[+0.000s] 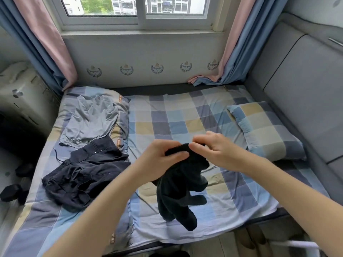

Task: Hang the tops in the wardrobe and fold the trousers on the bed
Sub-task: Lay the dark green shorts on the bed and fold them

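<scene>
Far to the left of both hands, a pale grey soft garment (92, 121) is lying spread on the checked bed (167, 115), and crumpled dark navy trousers (81, 175) are lying just below it. The left hand (163, 156) is reaching forward, its fingers curling round the top edge of a black fleecy garment (180, 184). The right hand (215, 149) is pinching the same edge just beside it. The garment is hanging bunched below the hands, over the bed.
</scene>
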`<state>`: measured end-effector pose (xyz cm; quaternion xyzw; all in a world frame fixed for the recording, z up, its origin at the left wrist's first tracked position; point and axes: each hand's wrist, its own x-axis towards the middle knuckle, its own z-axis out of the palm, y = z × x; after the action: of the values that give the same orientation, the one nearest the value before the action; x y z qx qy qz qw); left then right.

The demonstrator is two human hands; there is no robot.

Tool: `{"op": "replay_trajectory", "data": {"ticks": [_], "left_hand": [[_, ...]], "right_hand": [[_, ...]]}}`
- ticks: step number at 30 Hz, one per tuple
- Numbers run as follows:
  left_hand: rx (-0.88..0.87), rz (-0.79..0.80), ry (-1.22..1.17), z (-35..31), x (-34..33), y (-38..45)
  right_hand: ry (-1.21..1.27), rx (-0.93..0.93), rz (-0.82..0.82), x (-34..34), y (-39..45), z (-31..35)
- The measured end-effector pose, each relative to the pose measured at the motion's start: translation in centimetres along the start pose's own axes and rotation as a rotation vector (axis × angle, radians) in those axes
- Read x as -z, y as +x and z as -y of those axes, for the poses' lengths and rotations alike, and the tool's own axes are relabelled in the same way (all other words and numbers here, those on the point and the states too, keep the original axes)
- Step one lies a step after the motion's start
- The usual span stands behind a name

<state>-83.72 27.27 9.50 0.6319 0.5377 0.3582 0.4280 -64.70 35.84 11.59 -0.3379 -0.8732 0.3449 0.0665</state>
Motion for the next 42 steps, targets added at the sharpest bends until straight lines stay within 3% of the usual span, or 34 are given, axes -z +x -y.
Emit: {"op": "replay_trajectory", "data": {"ticks": [4, 10, 12, 14, 17, 20, 22, 25, 28, 31, 34, 35, 38, 42], "left_hand": [[-0.026, 0.172, -0.019, -2.5, 4.5, -1.1], [-0.011, 0.12, -0.417, -1.2, 10.6, -2.0], [-0.004, 0.141, -0.462, -0.6, 12.3, -2.7], [-0.004, 0.115, -0.508, 0.1, 13.7, -3.6], [0.043, -0.068, -0.568, 1.1, 16.6, -5.4], [0.144, -0.145, -0.32, 2.7, 19.4, -6.8], [0.187, -0.105, 0.16, 3.8, 20.3, -7.0], [0.207, 0.13, 0.941, 6.3, 19.8, -6.7], [-0.16, 0.266, 1.313, 9.9, 18.2, -7.1], [-0.41, 0.3, 1.357, 13.0, 18.2, -6.9], [-0.476, 0.388, 1.351, 14.8, 17.5, -6.4], [-0.506, 0.379, 1.336, 15.4, 17.4, -6.2], [-0.531, 0.299, 1.258, 16.4, 17.6, -5.7], [-0.452, 0.013, 1.121, 17.7, 18.1, -5.0]], "right_hand": [[0.341, -0.162, 0.33, -0.3, 0.0, 1.1], [0.491, -0.208, 0.524, -6.0, 1.3, -0.4], [0.33, -0.15, 0.542, -8.5, 2.0, -1.1], [-0.055, -0.052, 0.536, -10.0, 2.5, -2.7], [-0.526, -0.008, 0.479, -10.6, 2.8, -5.1], [-0.689, 0.085, 0.338, -8.9, 3.0, -5.9], [-0.803, 0.214, 0.226, -7.5, 3.3, -6.7], [-0.963, 0.327, 0.113, -5.6, 3.6, -7.8], [-1.082, 0.482, 0.048, -4.5, 3.4, -7.3], [-1.238, 0.706, 0.142, -4.7, 2.4, -6.5], [-1.289, 0.676, 0.46, -4.6, 1.4, -6.9], [-1.304, 0.661, 0.465, -4.2, 1.5, -7.1], [-1.24, 0.523, 0.237, -1.9, 1.7, -7.7], [-1.018, 0.302, -0.116, 0.8, -0.3, -9.8]]}}
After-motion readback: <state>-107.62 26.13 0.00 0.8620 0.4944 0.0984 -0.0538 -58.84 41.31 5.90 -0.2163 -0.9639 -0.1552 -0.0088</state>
